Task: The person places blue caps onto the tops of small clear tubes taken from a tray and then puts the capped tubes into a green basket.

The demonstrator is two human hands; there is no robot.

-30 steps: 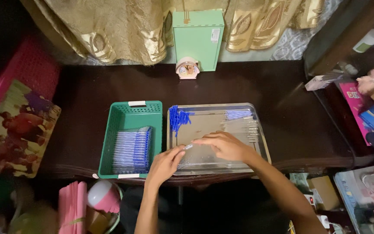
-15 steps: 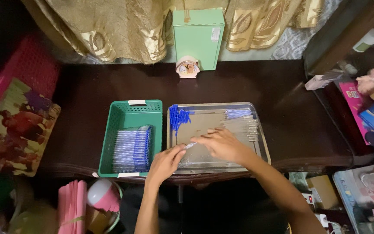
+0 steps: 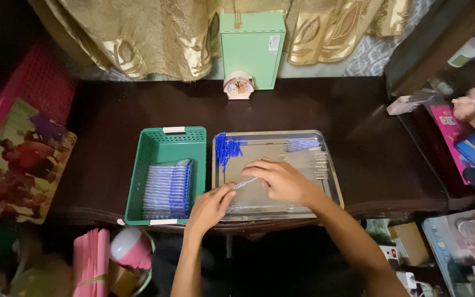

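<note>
My left hand [image 3: 211, 207] and my right hand [image 3: 281, 180] meet over a shallow metal tray [image 3: 332, 181] on a dark wooden table. Between their fingertips they hold one thin clear pen barrel [image 3: 246, 183], tilted slightly. Loose blue pen caps [image 3: 225, 148] are piled in the tray's far left corner. Pen refills and clear barrels [image 3: 309, 158] lie along its far right side. To the left, a green plastic basket [image 3: 166, 143] holds a neat row of assembled blue pens [image 3: 166, 190].
A small clock [image 3: 238, 87] and a green box [image 3: 252, 48] stand at the table's back edge before a gold curtain. A pink basket [image 3: 39, 82] and a printed picture [image 3: 17, 159] lie at the left. Shelves with cluttered packages [image 3: 468, 132] are at the right.
Both hands have stayed over the tray's near part. The fingers shifted slightly around the pen piece between them.
</note>
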